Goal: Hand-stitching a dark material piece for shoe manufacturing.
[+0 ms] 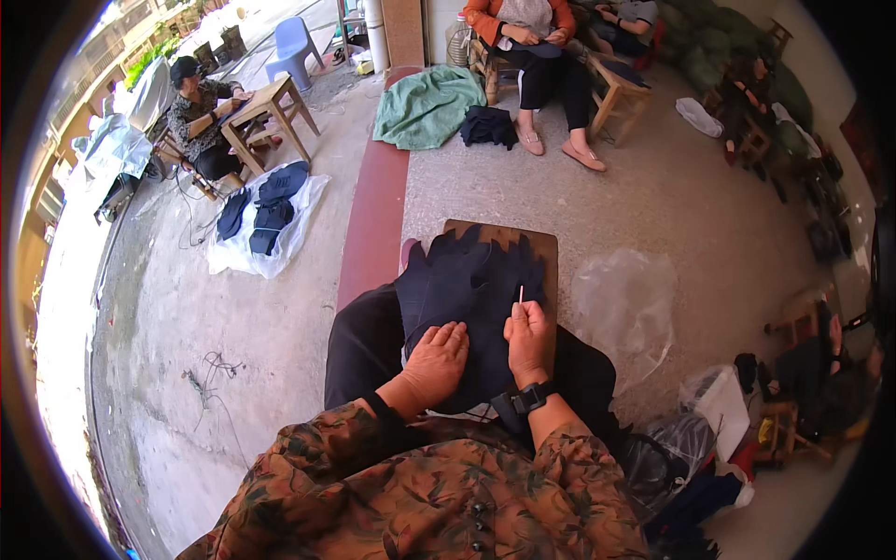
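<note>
A layer of dark navy fabric pieces, with finger-like points along the far edge like gloves, lies across my lap and over a small wooden stool top. My left hand rests flat on the near left part of the fabric, fingers stretched out. Closed in a pinch, my right hand holds a thin pale stick-like tool upright over the right side of the fabric. The tool's exact kind is too small to make out. A dark watch is on my right wrist.
Clear plastic sheeting lies on the floor to the right. Far left, a person sits at a wooden stool near dark bundles on white plastic. Ahead are a green cloth and another seated person. Bags lie at lower right.
</note>
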A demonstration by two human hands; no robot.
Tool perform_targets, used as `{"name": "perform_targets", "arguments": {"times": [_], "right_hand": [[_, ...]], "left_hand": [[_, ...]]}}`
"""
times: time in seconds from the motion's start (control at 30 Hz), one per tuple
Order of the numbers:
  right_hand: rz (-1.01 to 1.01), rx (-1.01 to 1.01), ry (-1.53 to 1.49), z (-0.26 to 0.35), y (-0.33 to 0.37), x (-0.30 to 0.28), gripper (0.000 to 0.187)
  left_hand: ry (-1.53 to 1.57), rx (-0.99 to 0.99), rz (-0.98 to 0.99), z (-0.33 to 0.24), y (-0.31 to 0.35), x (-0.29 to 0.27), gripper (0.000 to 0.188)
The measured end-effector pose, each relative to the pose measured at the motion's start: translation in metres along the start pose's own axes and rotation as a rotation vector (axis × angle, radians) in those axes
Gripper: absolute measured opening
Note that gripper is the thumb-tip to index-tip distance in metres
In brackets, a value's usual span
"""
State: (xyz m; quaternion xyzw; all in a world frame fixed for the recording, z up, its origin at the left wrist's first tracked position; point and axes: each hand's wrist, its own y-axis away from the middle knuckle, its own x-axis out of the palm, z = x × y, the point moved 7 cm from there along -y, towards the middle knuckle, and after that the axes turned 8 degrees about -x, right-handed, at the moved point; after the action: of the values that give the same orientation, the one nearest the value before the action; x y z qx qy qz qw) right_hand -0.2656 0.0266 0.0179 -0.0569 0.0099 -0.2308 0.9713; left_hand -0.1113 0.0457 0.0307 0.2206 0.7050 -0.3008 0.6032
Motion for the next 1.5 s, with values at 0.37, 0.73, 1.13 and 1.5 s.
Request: {"name": "perform_targets", "arguments": {"times": [0.37,0.73,1.13,1.5], "right_hand": [[-0.175,-0.033,-0.092,-0.051,-0.019,-0.037,0.02],[-0.531,-0.061,-0.192,-0.026,-0.064,-0.119,0.02],[0.342,-0.258,0.492,0.006,-0.015,-0.015,0.009],[0.55,-0.465,0.986,0.03,-0.002,-0.006,0.018]], "left_hand": [[0.336,0.143,-0.143,-0.001,-0.011,-0.003,0.038],[0.33,0.053,-0.107,-0.009,-0.011,0.0,0.041],[0.623,-0.303,-0.502,0.041,-0.013,-0.068,0.032],[0.684,-0.594,0.108,0.075,-0.055,-0.001,0.043]]}}
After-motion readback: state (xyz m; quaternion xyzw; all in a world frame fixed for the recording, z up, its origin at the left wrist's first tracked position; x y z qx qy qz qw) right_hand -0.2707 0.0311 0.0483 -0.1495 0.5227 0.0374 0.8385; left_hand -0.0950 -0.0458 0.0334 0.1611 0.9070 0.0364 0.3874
